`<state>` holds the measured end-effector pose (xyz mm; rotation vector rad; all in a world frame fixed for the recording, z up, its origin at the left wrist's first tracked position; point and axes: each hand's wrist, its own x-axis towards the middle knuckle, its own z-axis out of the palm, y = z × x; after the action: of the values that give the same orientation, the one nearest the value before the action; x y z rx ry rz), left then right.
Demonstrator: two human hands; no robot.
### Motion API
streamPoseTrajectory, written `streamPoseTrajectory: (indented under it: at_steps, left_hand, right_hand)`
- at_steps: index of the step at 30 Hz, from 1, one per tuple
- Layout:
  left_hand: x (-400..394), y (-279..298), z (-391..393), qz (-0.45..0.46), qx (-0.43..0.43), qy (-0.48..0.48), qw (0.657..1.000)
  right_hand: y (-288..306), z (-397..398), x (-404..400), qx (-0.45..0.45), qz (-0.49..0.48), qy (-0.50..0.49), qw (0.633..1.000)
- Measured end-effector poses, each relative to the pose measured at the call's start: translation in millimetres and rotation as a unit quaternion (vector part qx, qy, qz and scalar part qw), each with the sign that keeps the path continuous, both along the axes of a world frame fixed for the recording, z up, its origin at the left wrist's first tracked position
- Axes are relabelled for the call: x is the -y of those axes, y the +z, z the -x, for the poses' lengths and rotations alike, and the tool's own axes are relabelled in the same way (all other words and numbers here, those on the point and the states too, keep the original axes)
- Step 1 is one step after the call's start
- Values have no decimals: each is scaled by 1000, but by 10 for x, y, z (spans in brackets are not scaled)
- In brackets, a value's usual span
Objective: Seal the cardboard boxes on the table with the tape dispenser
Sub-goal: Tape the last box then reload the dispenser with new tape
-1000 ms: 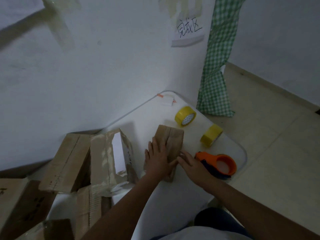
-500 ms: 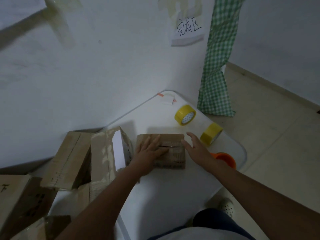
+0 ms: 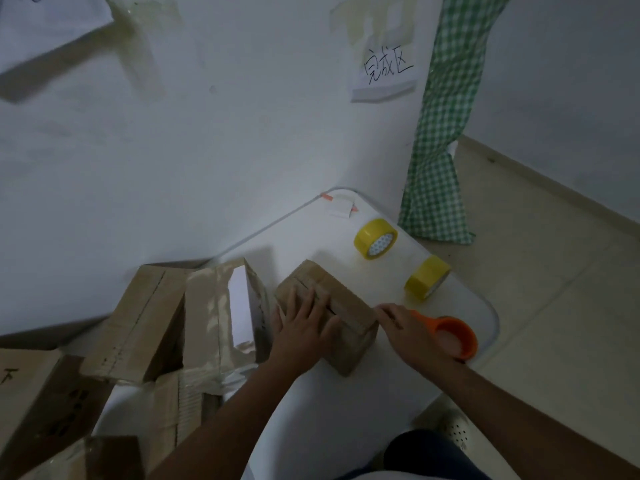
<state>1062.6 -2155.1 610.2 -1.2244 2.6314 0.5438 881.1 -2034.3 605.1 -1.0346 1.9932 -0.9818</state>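
single head cam, wide-angle, looking forward and down at the table (image 3: 346, 427); close over both forearms; wall (image 3: 207, 150) right behind, floor (image 3: 554, 306) off right

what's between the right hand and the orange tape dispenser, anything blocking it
Nothing visible. The right hand already lies over the handle end of the orange tape dispenser, beside the small cardboard box that the left hand presses flat. Both yellow tape rolls sit farther back, out of the way.
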Motion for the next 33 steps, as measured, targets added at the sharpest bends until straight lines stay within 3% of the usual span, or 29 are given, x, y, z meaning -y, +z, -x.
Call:
streamPoseTrajectory:
  at_steps: [5,8,12,15,19,24,29,33]
  left_hand:
    - [99,-65,86,6,-29,-74,997]
    - [93,-109,-2,33,-57,-102,993]
    - [-26,-159,-123,42,-72,-143,986]
    - [-171,-267,-95,84,-48,-169,981]
    - [-216,-395,-132,148,-31,-196,969]
    - [-200,-392,-224,151,-29,-218,964]
    - [-142,-407,-154,171,-33,-253,952]
    - [5,-383,28,162,-20,-269,949]
  right_hand:
    - [-9,-146,-274,47,-18,19,999]
    - [-59,-32,-377,-8,1,-52,999]
    - [-352,296,-532,-100,-58,-125,985]
    - [-517,472,-581,-104,-83,-149,980]
    - [-640,493,-667,-125,-168,-68,975]
    - [-677,493,-729,-196,-214,-14,957]
    - [-474,511,-799,-185,-161,73,967]
    - [-275,549,-868,-176,-94,83,976]
